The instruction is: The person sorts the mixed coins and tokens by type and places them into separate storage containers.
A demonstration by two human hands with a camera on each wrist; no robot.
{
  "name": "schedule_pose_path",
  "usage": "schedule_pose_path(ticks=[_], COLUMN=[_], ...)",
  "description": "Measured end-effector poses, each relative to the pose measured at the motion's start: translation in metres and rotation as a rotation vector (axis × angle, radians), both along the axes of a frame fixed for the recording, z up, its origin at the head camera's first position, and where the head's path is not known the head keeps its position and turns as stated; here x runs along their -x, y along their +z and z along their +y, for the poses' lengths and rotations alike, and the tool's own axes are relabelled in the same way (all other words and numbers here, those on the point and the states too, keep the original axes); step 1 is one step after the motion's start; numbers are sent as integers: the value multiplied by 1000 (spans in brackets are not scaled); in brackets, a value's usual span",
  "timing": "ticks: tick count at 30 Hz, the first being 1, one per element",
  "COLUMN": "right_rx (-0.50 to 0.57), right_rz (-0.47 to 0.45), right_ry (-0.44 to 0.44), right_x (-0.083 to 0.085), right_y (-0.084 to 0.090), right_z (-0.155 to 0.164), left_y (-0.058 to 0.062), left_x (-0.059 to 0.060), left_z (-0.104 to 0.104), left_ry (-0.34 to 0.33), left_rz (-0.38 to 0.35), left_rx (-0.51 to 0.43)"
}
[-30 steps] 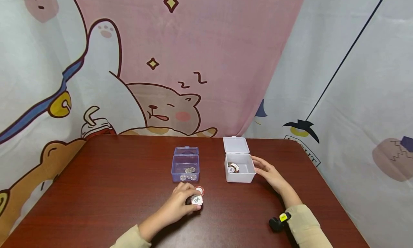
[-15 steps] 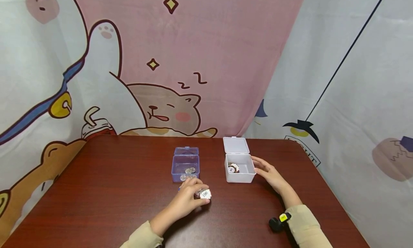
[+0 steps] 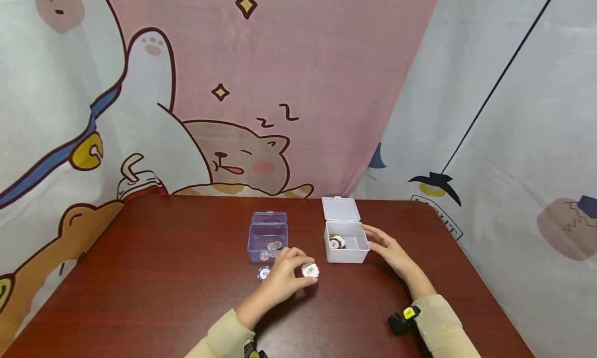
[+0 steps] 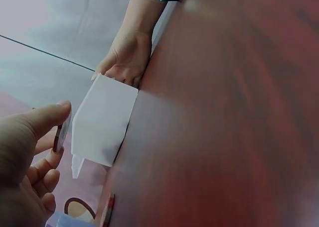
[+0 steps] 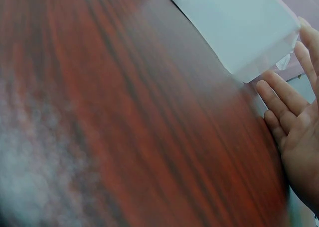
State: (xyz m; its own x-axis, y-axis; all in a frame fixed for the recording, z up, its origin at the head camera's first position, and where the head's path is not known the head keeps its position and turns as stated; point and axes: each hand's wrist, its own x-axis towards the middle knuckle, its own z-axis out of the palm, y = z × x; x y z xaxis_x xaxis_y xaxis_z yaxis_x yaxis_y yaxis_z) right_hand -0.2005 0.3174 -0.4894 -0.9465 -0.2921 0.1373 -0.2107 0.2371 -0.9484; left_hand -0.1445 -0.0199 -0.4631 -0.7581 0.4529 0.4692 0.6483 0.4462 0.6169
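Note:
In the head view my left hand (image 3: 285, 276) pinches a white poker chip (image 3: 310, 270) marked 100 between thumb and fingers, above the table. The left wrist view catches the same chip (image 4: 62, 131) edge-on, apart from the white box (image 4: 105, 121). With its lid tipped back, that white box (image 3: 347, 256) holds several chips (image 3: 336, 242) at its left side. My right hand (image 3: 391, 253) rests relaxed fingers against the box's right side. A blue-rimmed chip (image 3: 264, 273) lies on the table left of my left hand, which hides part of the area behind it.
A translucent blue box (image 3: 268, 232), lid raised, stands left of the white box with several clear round pieces (image 3: 275, 245) inside. A black object (image 3: 399, 324) is by the right sleeve. Brown table (image 3: 177, 265), printed cloth (image 3: 326, 88) behind.
My left hand has moved right and slightly away with the 100 chip, toward the white box. The blue-rimmed chip has come into sight; the red-rimmed one is out of sight. My right hand stays put.

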Motion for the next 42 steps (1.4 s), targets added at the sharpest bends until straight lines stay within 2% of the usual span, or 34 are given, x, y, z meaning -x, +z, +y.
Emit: schedule_pose_path(ticks=[12,33,42], right_rx=[3,-21,-34], right_rz=[-7,-12,0], right_ry=[4,-16,-9], right_x=[1,0,1], right_y=[-1,-1,0], right_z=[1,0,0], left_y=[7,28,31], left_x=[13,38,50], left_z=[24,56,69], left_ry=[45,89,116], left_rz=[-40,-19,-64], left_rx=[-21,18,-5])
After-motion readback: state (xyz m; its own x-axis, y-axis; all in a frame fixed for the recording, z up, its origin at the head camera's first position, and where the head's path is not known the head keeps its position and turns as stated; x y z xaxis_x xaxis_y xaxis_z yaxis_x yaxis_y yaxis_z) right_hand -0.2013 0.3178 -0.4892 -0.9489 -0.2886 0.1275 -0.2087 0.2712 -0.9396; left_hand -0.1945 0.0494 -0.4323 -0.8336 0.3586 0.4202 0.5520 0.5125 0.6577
